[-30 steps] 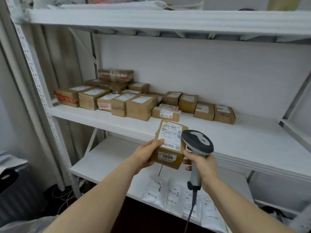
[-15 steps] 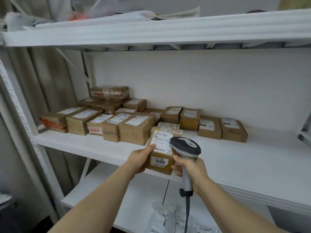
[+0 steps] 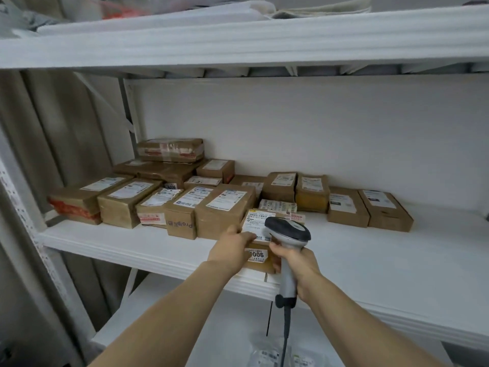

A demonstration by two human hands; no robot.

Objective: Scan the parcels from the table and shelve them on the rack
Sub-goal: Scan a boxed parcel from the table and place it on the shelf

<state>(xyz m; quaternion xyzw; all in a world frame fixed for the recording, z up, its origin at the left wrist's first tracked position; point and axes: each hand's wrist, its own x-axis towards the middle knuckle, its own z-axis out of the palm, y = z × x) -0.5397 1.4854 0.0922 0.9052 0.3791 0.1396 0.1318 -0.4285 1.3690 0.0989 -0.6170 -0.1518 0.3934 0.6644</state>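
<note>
My left hand [image 3: 232, 247] grips the parcel [image 3: 258, 256] by its left side, thumb on the top label. My right hand [image 3: 296, 263] is curled round the scanner [image 3: 288, 229] handle, fingers also against the parcel's right side. The parcel is at the near edge of the middle shelf [image 3: 370, 255], just right of the front row of boxes [image 3: 219, 207]. Can't tell if it's fully resting on the shelf.
</note>
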